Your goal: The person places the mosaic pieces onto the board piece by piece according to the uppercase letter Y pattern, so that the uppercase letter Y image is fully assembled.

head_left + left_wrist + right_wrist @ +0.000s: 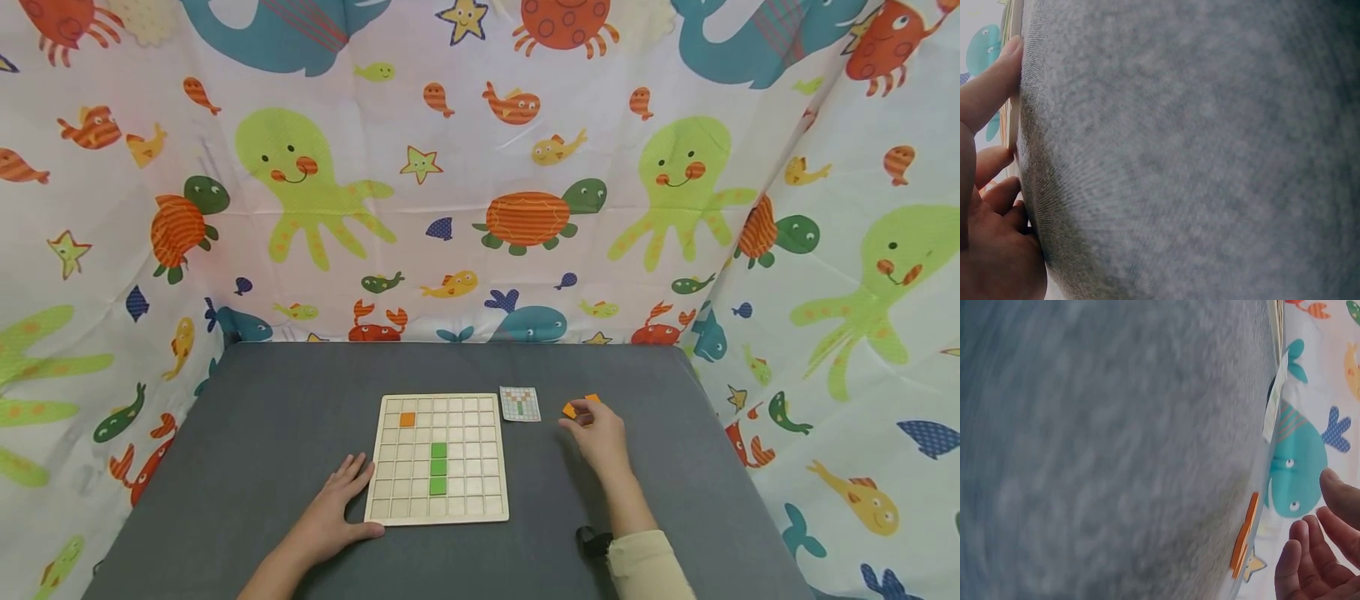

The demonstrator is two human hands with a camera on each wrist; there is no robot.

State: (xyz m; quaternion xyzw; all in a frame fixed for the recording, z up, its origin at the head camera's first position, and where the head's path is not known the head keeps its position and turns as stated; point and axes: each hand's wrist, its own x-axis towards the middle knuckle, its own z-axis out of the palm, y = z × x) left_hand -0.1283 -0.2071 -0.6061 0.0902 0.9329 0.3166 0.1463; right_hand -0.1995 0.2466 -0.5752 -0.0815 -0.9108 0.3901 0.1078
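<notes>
A pale wooden grid board (472,467) lies on the grey table. Three green tiles (438,468) form a column in its middle, and one orange tile (407,419) sits near its upper left. My left hand (333,508) rests at the board's left edge, thumb and fingers spread and touching the rim. To the right, my right hand (596,433) hovers by a few loose orange tiles (569,410), partly hiding them. In the right wrist view those orange squares (1245,534) lie on the cloth, apart from the loosely bent fingers (1310,550), which hold nothing visible.
A small printed card (520,404) with a coloured grid pattern lies between the board and the loose tiles. A dark strap (594,542) is on the right wrist. A sea-animal curtain (465,275) rises behind the table's far edge and along both sides.
</notes>
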